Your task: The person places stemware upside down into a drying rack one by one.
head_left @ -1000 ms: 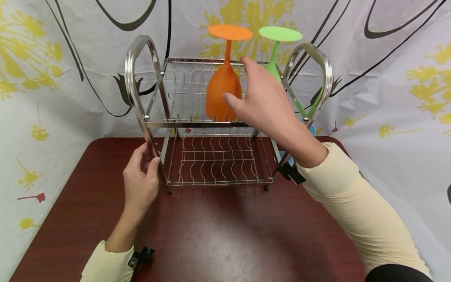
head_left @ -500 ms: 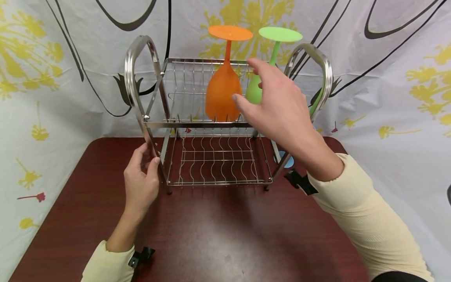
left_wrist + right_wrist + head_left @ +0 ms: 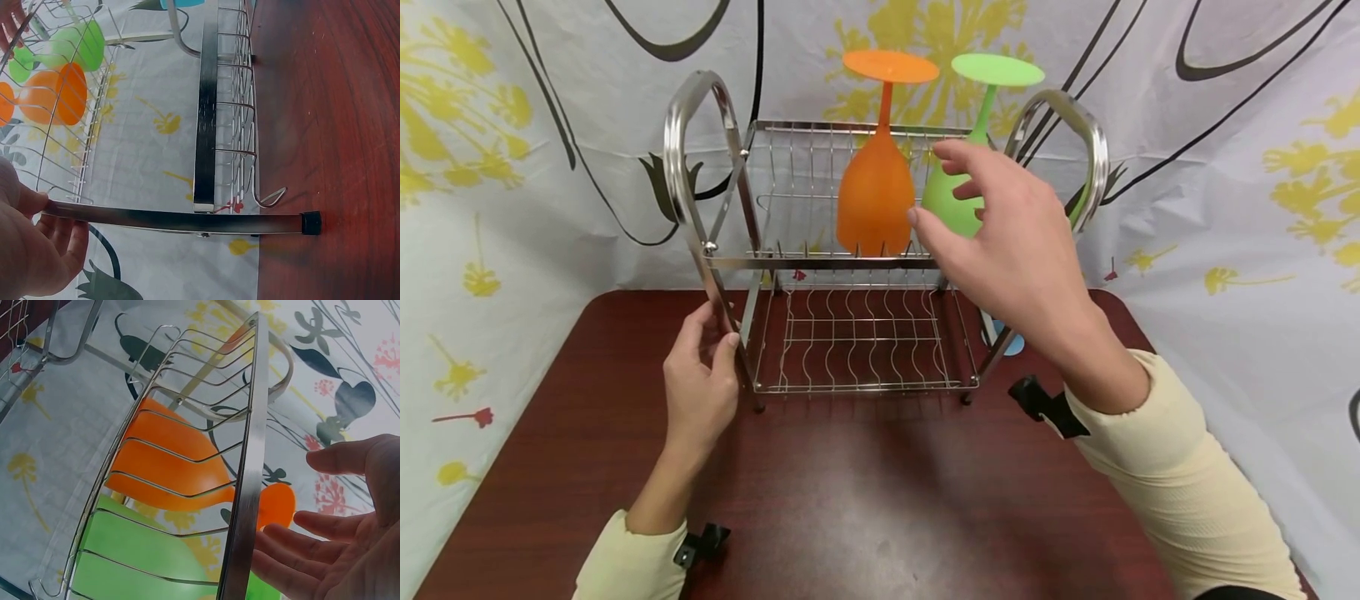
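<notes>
A two-tier metal dish rack (image 3: 823,264) stands on the table. My left hand (image 3: 703,392) holds its left front leg between thumb and fingers; the left wrist view shows the fingers curled round that leg (image 3: 150,219). On the upper tier, an orange goblet (image 3: 876,200) stands upside down, base up. To its right is a green goblet (image 3: 940,198), also inverted, its bowl partly hidden by my right hand (image 3: 1018,237). That hand hovers in front of the green goblet, fingers apart and loosely bent, holding nothing. The right wrist view shows it outside the rack's front bar.
The lower tier (image 3: 865,340) is a wire grid with wavy rods. A light blue round thing (image 3: 1011,342) lies behind the right front leg, partly hidden. Metal handles rise at both rack ends. A patterned sheet (image 3: 550,208) hangs behind the dark red table (image 3: 850,500).
My right hand has drawn back down and to the right, uncovering more of the green goblet's bowl. The left hand stays on the leg; both goblets remain in place.
</notes>
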Motion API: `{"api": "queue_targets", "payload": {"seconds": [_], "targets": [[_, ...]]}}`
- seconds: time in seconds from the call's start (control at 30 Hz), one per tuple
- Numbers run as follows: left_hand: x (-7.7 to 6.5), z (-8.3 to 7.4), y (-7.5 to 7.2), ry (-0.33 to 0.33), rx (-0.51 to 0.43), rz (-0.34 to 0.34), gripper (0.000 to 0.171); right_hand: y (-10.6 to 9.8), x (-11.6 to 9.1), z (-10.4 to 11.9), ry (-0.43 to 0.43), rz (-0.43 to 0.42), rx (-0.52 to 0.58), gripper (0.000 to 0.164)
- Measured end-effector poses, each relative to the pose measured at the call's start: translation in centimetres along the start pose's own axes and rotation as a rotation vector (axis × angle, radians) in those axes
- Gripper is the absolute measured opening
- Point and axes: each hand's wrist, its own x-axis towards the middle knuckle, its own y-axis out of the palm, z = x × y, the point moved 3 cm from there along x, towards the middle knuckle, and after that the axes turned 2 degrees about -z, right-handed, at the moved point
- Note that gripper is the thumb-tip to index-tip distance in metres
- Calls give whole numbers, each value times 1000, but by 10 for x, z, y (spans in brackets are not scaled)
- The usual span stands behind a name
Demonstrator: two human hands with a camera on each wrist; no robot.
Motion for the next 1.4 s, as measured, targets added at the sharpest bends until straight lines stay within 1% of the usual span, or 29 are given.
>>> {"api": "queue_targets", "payload": {"seconds": [0.1,0.27,0.5,0.73,0.87,1.0,1.1,1.27,1.4], "targets": [[0,1,0,-5,7,1,36,-1,-3,0,-11,-17,50,46],[0,0,-1,-7,16,6,36,-3,-10,0,-18,-70,129,42],[0,1,0,-7,9,16,36,-4,-18,-1,-22,-109,163,38],[0,1,0,-5,20,14,36,0,-25,-8,-54,-138,208,32],[0,1,0,-1,26,8,35,2,-29,-10,-43,-156,261,33],[-1,1,-1,3,33,3,35,2,-32,-12,-30,-164,285,32],[-1,2,-1,1,33,1,35,2,-35,-15,-17,-145,326,29],[0,2,-1,5,31,-2,35,3,-41,-19,39,-74,418,19],[0,2,-1,10,34,-4,34,3,-45,-23,70,-51,414,14]]}}
